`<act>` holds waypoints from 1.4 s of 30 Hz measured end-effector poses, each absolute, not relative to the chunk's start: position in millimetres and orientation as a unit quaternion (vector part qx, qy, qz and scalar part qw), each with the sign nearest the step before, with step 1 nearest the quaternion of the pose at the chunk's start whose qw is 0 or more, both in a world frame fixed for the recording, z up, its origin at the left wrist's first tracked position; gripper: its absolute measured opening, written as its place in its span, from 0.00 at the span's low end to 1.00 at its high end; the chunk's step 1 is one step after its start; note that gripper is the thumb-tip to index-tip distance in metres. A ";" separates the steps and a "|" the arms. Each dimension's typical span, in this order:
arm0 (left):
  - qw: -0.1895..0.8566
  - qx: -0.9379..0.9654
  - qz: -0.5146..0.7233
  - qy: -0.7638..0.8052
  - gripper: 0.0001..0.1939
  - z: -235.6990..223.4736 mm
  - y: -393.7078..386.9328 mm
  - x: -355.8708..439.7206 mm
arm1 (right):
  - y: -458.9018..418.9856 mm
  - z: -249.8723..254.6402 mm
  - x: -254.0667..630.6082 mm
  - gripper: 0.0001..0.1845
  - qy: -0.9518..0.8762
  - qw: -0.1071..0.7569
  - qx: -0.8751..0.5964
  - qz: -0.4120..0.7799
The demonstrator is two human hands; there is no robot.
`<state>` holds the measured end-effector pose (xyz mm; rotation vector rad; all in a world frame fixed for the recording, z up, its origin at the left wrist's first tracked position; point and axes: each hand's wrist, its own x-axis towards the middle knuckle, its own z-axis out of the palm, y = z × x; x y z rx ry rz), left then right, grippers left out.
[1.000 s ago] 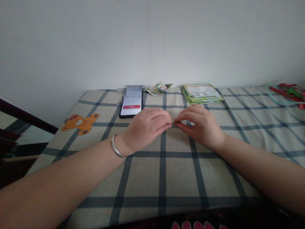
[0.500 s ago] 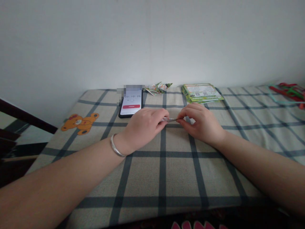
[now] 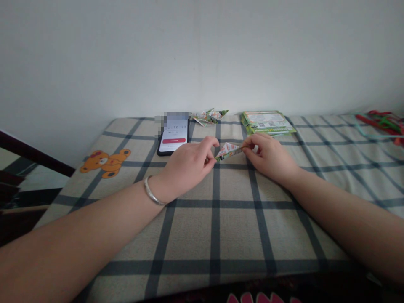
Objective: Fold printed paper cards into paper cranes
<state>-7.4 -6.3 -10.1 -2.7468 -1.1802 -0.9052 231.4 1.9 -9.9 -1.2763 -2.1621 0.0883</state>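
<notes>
Above a worktop (image 3: 186, 244) spread with cream cloth checked in dark blue-grey, we hold a small, pointed, folded piece of white and green printed paper (image 3: 227, 151) between our hands. The left hand (image 3: 189, 168) appears to pinch its green tip between thumb and a curled finger, index finger arched clear; the right hand (image 3: 269, 155) nips the opposite end, fingertips together. Whether the paper touches the cloth, we cannot tell. Creases already show in it, so we judge the folding partly done, though how many folds remain is unclear. Near the white wall (image 3: 202, 54), a cluster of crisp, angular shapes in similar printed paper (image 3: 210, 117) looks finished. Right of it, a flat stack of green and white printed sheets (image 3: 268, 122) lies apparently unfolded beyond our right hand, untouched.
</notes>
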 end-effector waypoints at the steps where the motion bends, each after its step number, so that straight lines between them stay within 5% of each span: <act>1: -0.001 -0.879 -0.293 -0.377 0.19 -10.5 -5.9 -7.2 | 2.1 -10.3 231.2 0.03 -0.815 0.313 -0.486 0.043; 7: -0.044 -0.875 -0.295 -0.381 0.18 -9.1 -6.6 -5.0 | -2.2 -10.0 226.7 0.07 -0.783 0.336 -0.522 0.031; 14: -0.049 -0.877 -0.294 -0.377 0.18 -8.1 -6.9 -4.3 | -8.0 -7.7 218.9 0.01 -0.848 0.272 -0.455 0.017; 34: -0.047 -0.898 -0.294 -0.325 0.21 -10.3 -6.8 -1.7 | -8.1 -4.8 216.1 0.14 -0.914 0.216 -0.339 0.045; 42: -0.016 -0.909 -0.283 -0.305 0.12 -10.9 -8.9 -1.6 | -8.0 -6.8 218.2 0.15 -0.897 0.224 -0.378 0.033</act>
